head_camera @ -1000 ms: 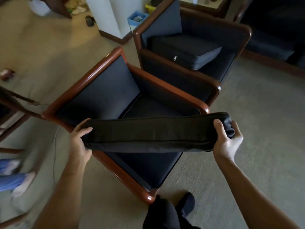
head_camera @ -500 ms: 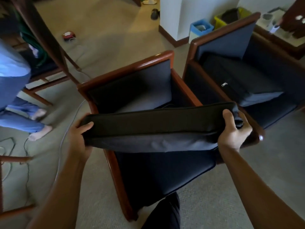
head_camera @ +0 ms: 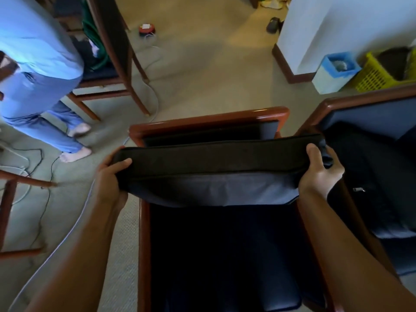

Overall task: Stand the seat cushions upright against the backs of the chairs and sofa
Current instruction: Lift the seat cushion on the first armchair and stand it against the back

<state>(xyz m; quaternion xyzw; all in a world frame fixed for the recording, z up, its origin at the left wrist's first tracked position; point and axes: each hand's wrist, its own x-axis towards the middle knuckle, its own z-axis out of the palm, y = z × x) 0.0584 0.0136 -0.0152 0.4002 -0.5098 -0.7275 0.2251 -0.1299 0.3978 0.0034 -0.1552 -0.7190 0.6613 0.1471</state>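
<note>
A dark navy seat cushion [head_camera: 216, 174] hangs edge-up over the armchair [head_camera: 209, 119] in front of me, a wooden-framed chair with navy upholstery. My left hand [head_camera: 110, 174] grips the cushion's left end and my right hand [head_camera: 319, 172] grips its right end. The cushion is close in front of the chair's back and hides most of it. The bare seat base [head_camera: 222, 255] lies dark below. To the right stands a second armchair [head_camera: 360, 104] whose seat cushion [head_camera: 371, 190], with a zipper showing, lies flat on its seat.
A person in blue clothes [head_camera: 38, 70] stands at the left by a wooden chair [head_camera: 117, 52]. Cables [head_camera: 42, 176] run over the carpet at the left. A white wall corner [head_camera: 315, 30], a white-and-blue bin [head_camera: 335, 73] and a yellow basket [head_camera: 378, 75] are at the back right.
My view has swung round to face the chair square from the front. Still held in both hands, the cushion has moved nearer the chair's back and tipped more on edge.
</note>
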